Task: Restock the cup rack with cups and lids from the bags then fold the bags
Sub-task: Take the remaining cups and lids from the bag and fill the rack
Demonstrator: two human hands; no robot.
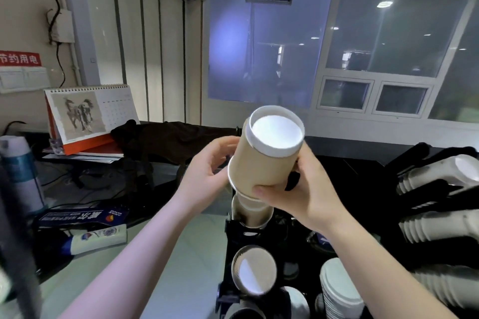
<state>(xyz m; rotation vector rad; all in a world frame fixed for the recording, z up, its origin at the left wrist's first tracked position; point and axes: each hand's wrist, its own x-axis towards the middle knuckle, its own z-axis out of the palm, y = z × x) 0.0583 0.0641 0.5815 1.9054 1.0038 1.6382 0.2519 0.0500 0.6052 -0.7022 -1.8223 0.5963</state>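
Both hands hold a stack of kraft paper cups [261, 160] raised above the black cup rack [233, 238], in the middle of the scene. The stack is tilted, its white bottom end turned up toward the camera and its lower end pointing down at the rack's top slot. The left hand [207, 173] has its grip wrapped round the left side of the stack, fingers curled behind it. The right hand [305, 191] grasps the right side, thumb pressed across the near face of the brown sleeve.

Just under the stack, a brown cup [250, 212] sits in the rack's upper opening, touching or nearly touching the stack's lower rim; I cannot tell which. Nearer, another cup [255, 273] lies in a lower slot. To the right, stacks of white lids [339, 290] stand near the rack, and further right more white lid stacks [435, 228] rest in a black holder.

On the counter [191, 254] to the left lie a white tube [98, 238] and a blue leaflet [83, 215]; a spray can [20, 173] stands at far left, with a desk calendar [88, 114] behind.
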